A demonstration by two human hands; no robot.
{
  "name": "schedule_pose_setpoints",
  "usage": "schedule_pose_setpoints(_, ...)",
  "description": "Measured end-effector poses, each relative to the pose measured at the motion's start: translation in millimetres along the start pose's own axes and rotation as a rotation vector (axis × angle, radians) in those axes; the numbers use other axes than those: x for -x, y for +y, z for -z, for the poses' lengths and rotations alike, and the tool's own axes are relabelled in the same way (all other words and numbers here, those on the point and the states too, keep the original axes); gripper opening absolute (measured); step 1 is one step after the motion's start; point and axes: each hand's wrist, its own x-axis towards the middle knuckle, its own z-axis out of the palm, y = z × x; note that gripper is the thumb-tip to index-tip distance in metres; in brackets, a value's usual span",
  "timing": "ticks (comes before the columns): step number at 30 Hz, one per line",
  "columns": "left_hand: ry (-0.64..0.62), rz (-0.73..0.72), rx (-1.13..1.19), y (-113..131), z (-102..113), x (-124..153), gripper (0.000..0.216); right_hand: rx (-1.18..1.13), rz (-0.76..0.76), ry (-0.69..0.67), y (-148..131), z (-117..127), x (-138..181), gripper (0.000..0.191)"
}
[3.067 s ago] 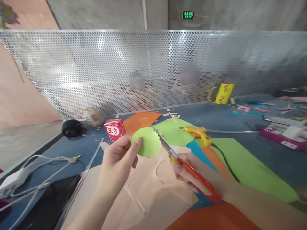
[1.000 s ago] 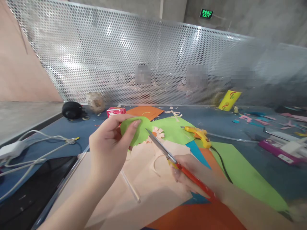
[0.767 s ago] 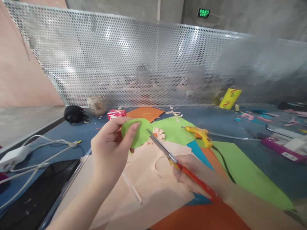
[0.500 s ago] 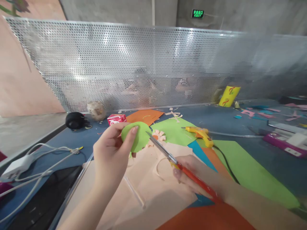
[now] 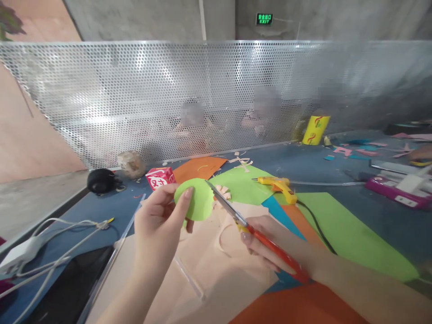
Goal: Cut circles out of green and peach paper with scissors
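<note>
Your left hand (image 5: 160, 216) pinches a light-green paper disc (image 5: 199, 202) between thumb and fingers, the thumb flat on its near face, just left of the middle of the frame. Your right hand (image 5: 272, 230), right of the middle, is wrapped around the handles of the scissors (image 5: 240, 219), which have red on the outside and a bit of yellow showing by your fingers. Their blades point up and to the left and look nearly together, with the tip at the disc's upper right edge; you can't tell from here whether it touches. Just behind the blades, a pale paper flower (image 5: 225, 192) is partly hidden. Below your hands, a large peach sheet (image 5: 229, 288) fills the lower middle, bearing a clear stick (image 5: 190, 277) and a thin curled strip (image 5: 221, 240). Right of the scissors, a yellow glue gun (image 5: 285, 191) has its nozzle over a green sheet (image 5: 251, 189), and its black cord crosses the paper at the right. A blue paper (image 5: 283, 218) pokes out near your right wrist. Left of the middle, a red box (image 5: 160, 176) sits just behind your left hand. White cables (image 5: 62, 258) run along the left edge, beside a dark flat object (image 5: 74, 283) at lower left. A perforated metal screen (image 5: 135, 90) spans the upper frame, with a yellow cylinder (image 5: 316, 130) before it at upper right.
</note>
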Motion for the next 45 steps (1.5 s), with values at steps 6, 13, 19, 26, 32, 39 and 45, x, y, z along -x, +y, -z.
schedule_pose_setpoints(6,-0.014,0.048,-0.024,4,-7,7,0.013,-0.003,0.046,0.036,-1,-1,-1,0.058)
schedule_pose_setpoints(13,-0.107,0.114,-0.028,4,-9,13,0.014,-0.047,0.046,0.012,0,-1,0,0.056)
schedule_pose_setpoints(19,-0.237,0.145,-0.053,0,-7,14,0.020,-0.076,0.034,-0.011,0,0,-1,0.056)
schedule_pose_setpoints(26,-0.312,0.153,-0.047,-3,-7,16,0.024,-0.065,0.045,-0.019,-6,0,1,0.051)
schedule_pose_setpoints(32,-0.177,0.116,0.019,-3,-5,10,0.020,-0.052,0.021,0.030,-7,0,3,0.050)
schedule_pose_setpoints(39,0.019,0.050,0.081,-7,0,-3,0.018,0.041,-0.006,-0.016,-8,3,3,0.049)
schedule_pose_setpoints(45,0.150,-0.080,0.021,-5,4,-10,0.019,0.092,-0.088,-0.113,-17,5,5,0.042)
